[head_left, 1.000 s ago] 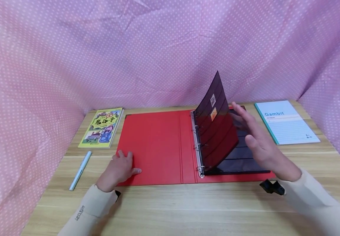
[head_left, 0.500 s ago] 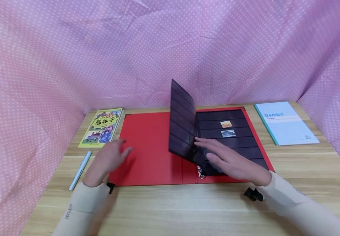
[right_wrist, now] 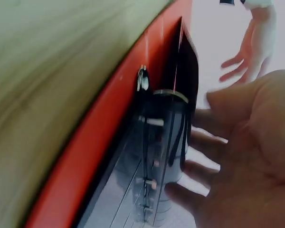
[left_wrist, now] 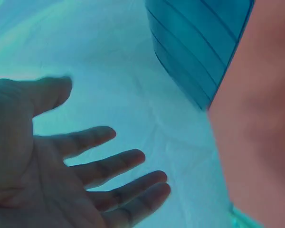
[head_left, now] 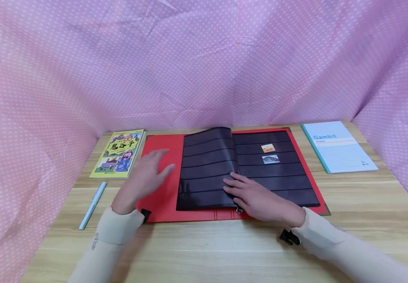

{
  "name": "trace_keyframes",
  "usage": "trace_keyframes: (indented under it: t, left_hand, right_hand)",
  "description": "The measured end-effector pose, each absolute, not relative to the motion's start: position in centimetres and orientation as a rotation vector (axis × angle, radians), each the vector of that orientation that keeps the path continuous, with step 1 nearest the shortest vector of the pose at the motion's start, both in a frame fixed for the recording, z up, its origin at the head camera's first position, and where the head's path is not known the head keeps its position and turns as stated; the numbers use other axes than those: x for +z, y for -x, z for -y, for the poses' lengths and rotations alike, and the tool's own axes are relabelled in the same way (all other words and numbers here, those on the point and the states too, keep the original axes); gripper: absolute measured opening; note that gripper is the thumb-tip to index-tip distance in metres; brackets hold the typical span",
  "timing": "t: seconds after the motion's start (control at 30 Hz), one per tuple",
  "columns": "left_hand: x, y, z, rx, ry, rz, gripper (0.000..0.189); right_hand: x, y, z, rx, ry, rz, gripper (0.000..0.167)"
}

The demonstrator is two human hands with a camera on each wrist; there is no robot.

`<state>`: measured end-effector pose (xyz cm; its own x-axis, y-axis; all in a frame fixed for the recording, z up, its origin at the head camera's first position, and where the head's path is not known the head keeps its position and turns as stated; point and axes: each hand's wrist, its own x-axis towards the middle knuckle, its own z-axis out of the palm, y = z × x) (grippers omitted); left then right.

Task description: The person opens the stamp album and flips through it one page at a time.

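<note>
A red stamp album (head_left: pixel 159 204) lies spread on the table, its metal rings partly visible in the right wrist view. One black pocket page (head_left: pixel 204 173) lies leftward over the red inner cover, bowed near the rings. On the right-hand black page (head_left: pixel 292 175) sit an orange stamp (head_left: pixel 268 148) and a grey-blue stamp (head_left: pixel 271 159). My right hand (head_left: pixel 260 200) touches the turned page beside the rings with extended fingers. Over the left cover, my left hand (head_left: pixel 141 179) is spread and holds nothing; its fingers also show apart in the left wrist view (left_wrist: pixel 71 175).
A yellow comic-style book (head_left: pixel 119 153) lies left of the album, with a light blue pen (head_left: pixel 93 205) in front of it. To the right is a pale blue notebook (head_left: pixel 340 147) marked "Gambit". Pink dotted cloth (head_left: pixel 204 70) hangs behind the wooden table (head_left: pixel 204 251).
The black page has swung from right to left and come down over the red cover. My right hand moved left with it; my left hand lifted off the cover.
</note>
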<state>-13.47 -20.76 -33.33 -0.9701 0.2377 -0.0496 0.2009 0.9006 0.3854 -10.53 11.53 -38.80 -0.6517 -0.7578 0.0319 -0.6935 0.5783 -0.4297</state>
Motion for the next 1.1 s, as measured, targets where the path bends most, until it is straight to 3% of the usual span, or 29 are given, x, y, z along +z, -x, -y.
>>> trace_keyframes:
  t: [0.2,0.43,0.7,1.1]
  left_hand:
    - [-36.6,14.0,18.0,0.284,-0.359,-2.72,0.084]
    - [-38.7,14.3,16.5,0.141,-0.295,-2.688,0.086]
    - [-39.3,14.1,16.0,0.086,-0.301,-2.741,0.09]
    - [-39.6,13.9,17.3,0.229,-0.294,-2.759,0.094]
  right_hand:
    - [-38.7,10.8,-11.1,-0.536,1.218,-2.694,0.041]
    - [-38.3,12.5,-12.3,-0.788,1.146,-2.606,0.043]
    - [-39.4,13.7,-13.9,-0.84,0.8,-2.566,0.074]
    - [-39.9,13.1,-12.6,-0.783,0.759,-2.556,0.073]
